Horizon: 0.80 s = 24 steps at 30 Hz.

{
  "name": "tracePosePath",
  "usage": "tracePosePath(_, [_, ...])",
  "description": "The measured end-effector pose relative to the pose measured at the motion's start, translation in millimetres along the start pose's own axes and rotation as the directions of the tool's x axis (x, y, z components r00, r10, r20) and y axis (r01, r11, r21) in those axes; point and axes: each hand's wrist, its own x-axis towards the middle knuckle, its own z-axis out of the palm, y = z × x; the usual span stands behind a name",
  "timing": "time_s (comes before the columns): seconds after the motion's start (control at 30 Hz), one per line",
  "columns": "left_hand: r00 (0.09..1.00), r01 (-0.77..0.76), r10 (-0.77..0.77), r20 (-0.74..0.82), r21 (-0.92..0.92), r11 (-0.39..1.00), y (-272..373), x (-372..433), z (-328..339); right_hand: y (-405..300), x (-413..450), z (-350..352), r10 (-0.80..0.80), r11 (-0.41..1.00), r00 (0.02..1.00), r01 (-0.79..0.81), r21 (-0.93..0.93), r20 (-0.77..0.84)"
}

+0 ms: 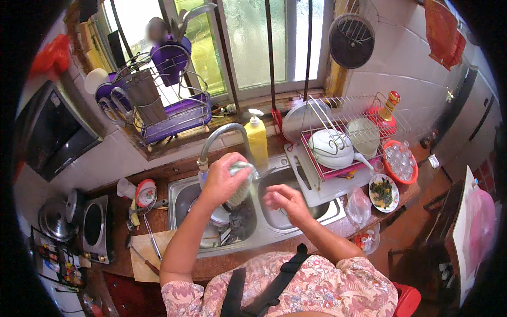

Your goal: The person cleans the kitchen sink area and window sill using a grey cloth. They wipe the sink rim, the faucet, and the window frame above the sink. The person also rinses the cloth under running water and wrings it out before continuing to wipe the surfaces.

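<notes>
My left hand (pixel 225 178) grips a pale dishcloth (pixel 240 192), which hangs over the left sink basin (pixel 183 206) beside the curved metal faucet (pixel 222 127). Beneath the cloth lie a white bowl (pixel 220 214), dark pan-like shapes and some utensils, partly hidden by my hand and arm. Above the right sink basin (pixel 269 220) is my right hand (pixel 289 203), its fingers loosely bent and apart, with nothing seen in them. A yellow pump bottle (pixel 257 140) stands just behind the faucet.
A white cutting board (pixel 332 192) overlaps the right basin, under a wire dish rack (pixel 317 168) with bowls. To its right are a plate of greens (pixel 382 192), a plastic bag (pixel 358 204) and an orange basket of glasses (pixel 412 172). A knife (pixel 148 263) lies at left.
</notes>
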Motion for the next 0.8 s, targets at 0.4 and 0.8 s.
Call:
tracePosePath(0.4, [0.886, -0.418, 0.343, 0.314, 0.216, 0.883, 17.7, -61.6, 57.5, -20.9, 20.3, 18.8, -0.187, 0.747, 0.951, 0.301, 0.593, -0.247])
tracePosePath(0.8, [0.914, 0.392, -0.262, -0.308, 0.511, 0.765, -131.3, -269.1, 31.1, -154.6, 102.1, 6.1, -0.996, -0.008, 0.059, 0.656, -0.755, 0.062])
